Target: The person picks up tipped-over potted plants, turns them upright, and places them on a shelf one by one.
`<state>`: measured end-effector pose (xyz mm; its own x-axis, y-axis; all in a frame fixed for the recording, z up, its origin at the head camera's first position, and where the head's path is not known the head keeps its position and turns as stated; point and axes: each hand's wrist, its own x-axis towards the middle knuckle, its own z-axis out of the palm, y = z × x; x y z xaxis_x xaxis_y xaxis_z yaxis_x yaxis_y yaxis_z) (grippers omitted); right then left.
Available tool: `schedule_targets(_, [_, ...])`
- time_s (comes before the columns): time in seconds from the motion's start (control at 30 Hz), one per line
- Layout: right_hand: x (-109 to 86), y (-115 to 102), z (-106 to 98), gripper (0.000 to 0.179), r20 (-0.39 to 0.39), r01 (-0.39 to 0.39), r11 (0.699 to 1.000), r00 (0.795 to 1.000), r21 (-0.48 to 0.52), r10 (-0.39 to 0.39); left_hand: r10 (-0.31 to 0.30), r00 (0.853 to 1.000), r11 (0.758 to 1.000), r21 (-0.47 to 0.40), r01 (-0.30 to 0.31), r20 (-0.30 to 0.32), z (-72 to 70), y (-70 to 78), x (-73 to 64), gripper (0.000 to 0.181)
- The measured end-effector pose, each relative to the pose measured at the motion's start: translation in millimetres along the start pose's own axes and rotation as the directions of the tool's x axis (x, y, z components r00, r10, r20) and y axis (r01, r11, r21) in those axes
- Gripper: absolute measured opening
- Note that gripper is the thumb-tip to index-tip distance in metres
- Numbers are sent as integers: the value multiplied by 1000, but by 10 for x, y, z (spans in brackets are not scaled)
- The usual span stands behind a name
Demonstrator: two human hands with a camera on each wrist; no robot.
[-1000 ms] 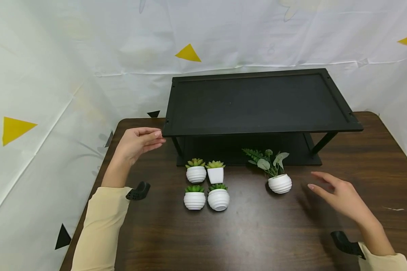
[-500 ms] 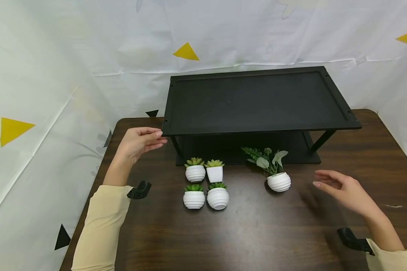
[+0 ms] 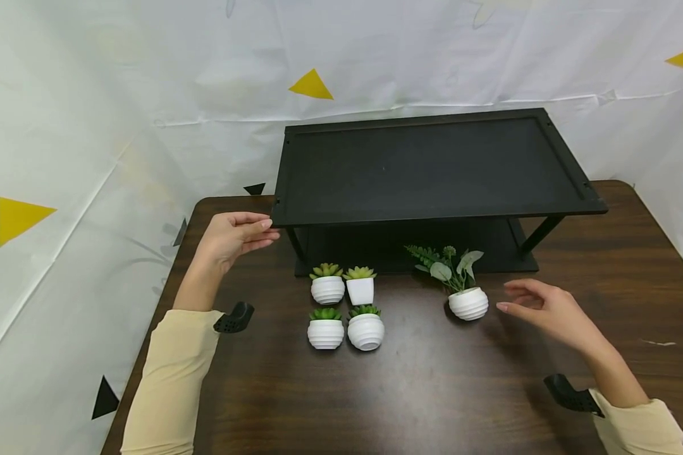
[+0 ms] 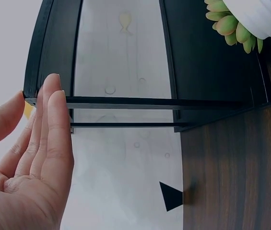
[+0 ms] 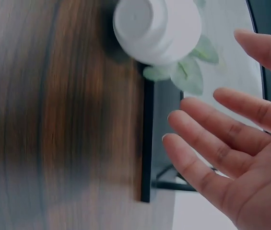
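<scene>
At the left front corner of a black two-tier shelf (image 3: 432,170), my left hand (image 3: 230,243) pinches the upper board between thumb and fingers. In the left wrist view, the thumb (image 4: 5,120) lies on one side of that corner and the long fingers on the other. My right hand (image 3: 546,309) hovers over the table with loosely bent fingers, holding nothing. Just left of it, a white ribbed pot (image 3: 469,304) with leafy green sprigs leans on the table, apart from the fingers. The right wrist view shows the spread fingers (image 5: 207,139) below the same pot (image 5: 159,28).
Several small white pots with artificial succulents, including a square one (image 3: 361,291), stand in a cluster before the shelf's left half. The dark wooden table (image 3: 410,392) carries everything. White sheeting (image 3: 410,57) with yellow and black triangles hangs behind and at the sides.
My right hand first drew back slightly to the right, then came left, nearer the leafy pot. My left hand stays at the shelf corner. The view has shifted slightly.
</scene>
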<state>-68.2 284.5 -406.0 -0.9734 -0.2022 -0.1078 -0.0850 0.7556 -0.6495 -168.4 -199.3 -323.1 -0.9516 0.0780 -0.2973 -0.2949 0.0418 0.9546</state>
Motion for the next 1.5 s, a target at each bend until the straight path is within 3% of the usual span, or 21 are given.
schedule_targets(0.7, [134,-71,342,56,-47,-8,999,999,45,10,7,1000,1000,-2,-7,-17,20,15,-16,29])
schedule_targets(1.1, [157,-121,399,60,-51,-70,996,996,50,73,14,1000,1000,-21,-14,-20,14,9,-24,26])
schedule_targets(1.5, [180,-137,453,58,-55,-69,995,996,66,72,10,1000,1000,-27,-10,-29,27,1,-32,25])
